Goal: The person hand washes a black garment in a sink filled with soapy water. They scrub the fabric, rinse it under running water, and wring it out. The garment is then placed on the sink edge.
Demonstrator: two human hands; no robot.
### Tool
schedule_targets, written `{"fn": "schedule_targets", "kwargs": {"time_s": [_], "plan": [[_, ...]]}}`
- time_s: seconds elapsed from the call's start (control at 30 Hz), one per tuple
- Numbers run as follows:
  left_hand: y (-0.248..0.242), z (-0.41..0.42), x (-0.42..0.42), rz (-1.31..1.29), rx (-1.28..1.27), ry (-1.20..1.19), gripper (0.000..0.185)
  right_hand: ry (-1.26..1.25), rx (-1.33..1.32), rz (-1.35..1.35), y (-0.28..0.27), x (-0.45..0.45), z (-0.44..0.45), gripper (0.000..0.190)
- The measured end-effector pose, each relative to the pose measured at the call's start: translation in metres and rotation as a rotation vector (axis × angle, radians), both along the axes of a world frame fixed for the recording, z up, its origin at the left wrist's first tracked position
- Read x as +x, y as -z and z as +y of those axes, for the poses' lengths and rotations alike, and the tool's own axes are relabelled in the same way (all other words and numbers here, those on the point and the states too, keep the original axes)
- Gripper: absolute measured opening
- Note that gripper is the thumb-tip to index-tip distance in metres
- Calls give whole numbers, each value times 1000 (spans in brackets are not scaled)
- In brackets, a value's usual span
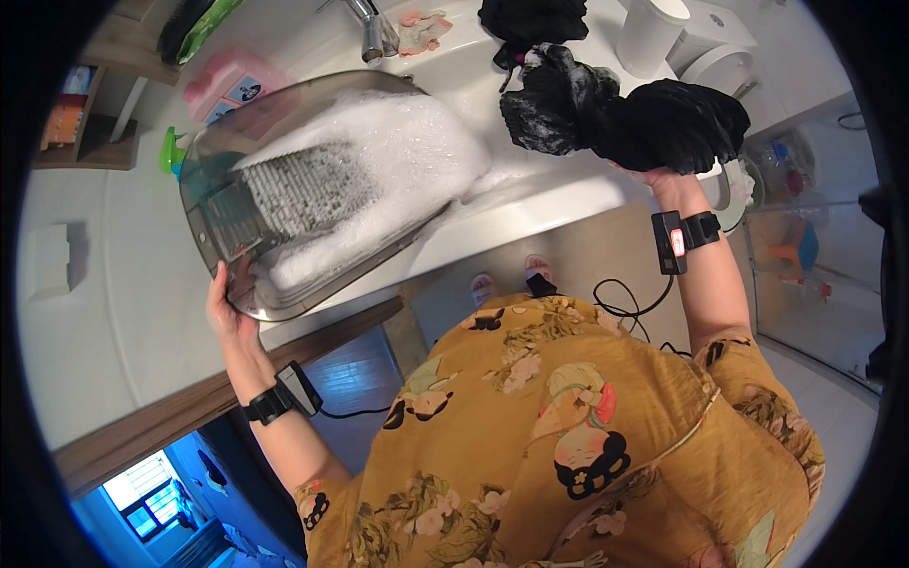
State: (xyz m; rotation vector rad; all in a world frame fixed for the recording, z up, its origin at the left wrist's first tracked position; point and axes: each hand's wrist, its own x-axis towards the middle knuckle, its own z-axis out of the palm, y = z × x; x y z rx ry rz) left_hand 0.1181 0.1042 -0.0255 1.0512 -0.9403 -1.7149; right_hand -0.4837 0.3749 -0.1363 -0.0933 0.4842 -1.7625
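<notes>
My left hand grips the near left rim of a clear grey plastic washboard basin, which sits tilted on the white sink. White suds fill much of the basin and spill over its right end onto the sink. Ribs of the washboard show through the foam. On the right, a bundle of wet black cloth streaked with suds rests on my right hand, whose fingers are mostly hidden under it. More black cloth lies behind, at the sink's back edge.
A chrome faucet stands behind the basin, beside a pinkish rag. Left of it are a pink detergent jug and a green spray nozzle. A white cylinder and a toilet are at right. Cables hang from my wrist devices.
</notes>
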Motion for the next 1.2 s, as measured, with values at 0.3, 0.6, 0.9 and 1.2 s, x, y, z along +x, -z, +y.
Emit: {"fn": "schedule_targets", "kwargs": {"time_s": [0.3, 0.6, 0.9, 1.2], "plan": [[-9, 8, 15, -59, 21, -120, 40, 255, 386, -55, -14, -11, -28, 46], [-32, 14, -10, -54, 6, -182, 41, 168, 353, -2, 5, -27, -37, 47], [-49, 15, -31, -91, -54, -160, 31, 180, 316, 55, 15, -24, -36, 39], [-68, 24, -54, -234, -186, -215, 17, 186, 292, 20, 33, -6, -44, 36]]}}
